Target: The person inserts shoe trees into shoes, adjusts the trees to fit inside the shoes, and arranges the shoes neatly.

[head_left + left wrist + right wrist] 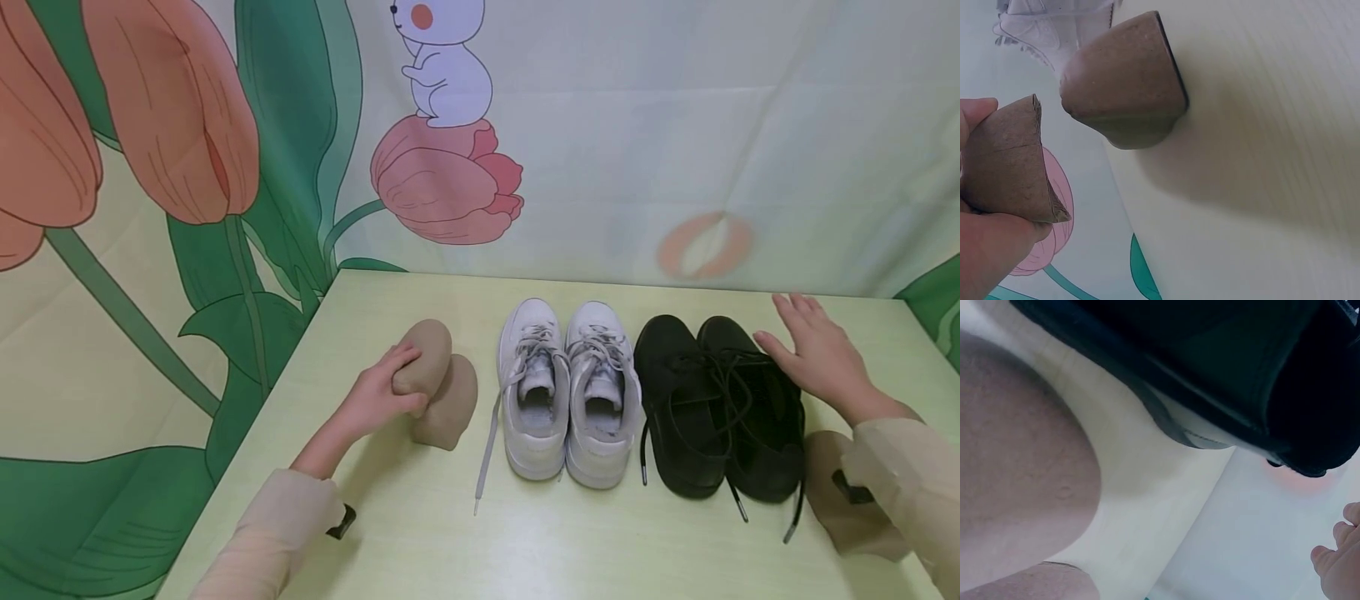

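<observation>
My left hand [375, 396] grips a brown moulded cardboard shoe insert [426, 358], thumb on the near side and fingers over the far side. A matching insert [452, 408] stands on the table beside it; the left wrist view shows the held insert [1004, 169] raised apart from the standing one [1129, 78]. On the right, my right hand [821, 354] holds nothing, its fingers straight, beside the toe of the right black shoe [780, 433]. More brown insert [847, 508] shows partly under the right sleeve; the right wrist view has two such pieces, one large in front [1022, 469].
A pair of white lace-up sneakers [600, 462] stands mid-table, toes away from me, one lace trailing on the pale tabletop [420, 533]. The left black shoe [690, 467] sits right of them. Behind the table hangs a cloth printed with tulips [442, 183].
</observation>
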Tool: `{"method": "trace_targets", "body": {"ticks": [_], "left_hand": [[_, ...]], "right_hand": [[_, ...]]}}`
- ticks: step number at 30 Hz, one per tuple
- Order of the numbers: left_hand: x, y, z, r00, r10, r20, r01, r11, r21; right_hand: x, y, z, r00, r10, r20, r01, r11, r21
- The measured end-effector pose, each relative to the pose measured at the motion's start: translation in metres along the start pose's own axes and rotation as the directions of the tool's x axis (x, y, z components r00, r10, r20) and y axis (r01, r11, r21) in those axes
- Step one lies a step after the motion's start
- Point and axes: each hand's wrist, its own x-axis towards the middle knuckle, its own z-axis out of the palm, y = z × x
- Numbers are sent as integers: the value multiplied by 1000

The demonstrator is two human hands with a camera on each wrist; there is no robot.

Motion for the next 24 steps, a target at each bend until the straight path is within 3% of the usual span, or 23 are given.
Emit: {"method": "trace_targets", "body": {"ticks": [24], "left_hand": [[-1, 29, 5, 994, 50, 101, -49, 999, -12]], "right_hand": [[9, -37, -5, 994, -105, -10, 105, 994, 26]]}}
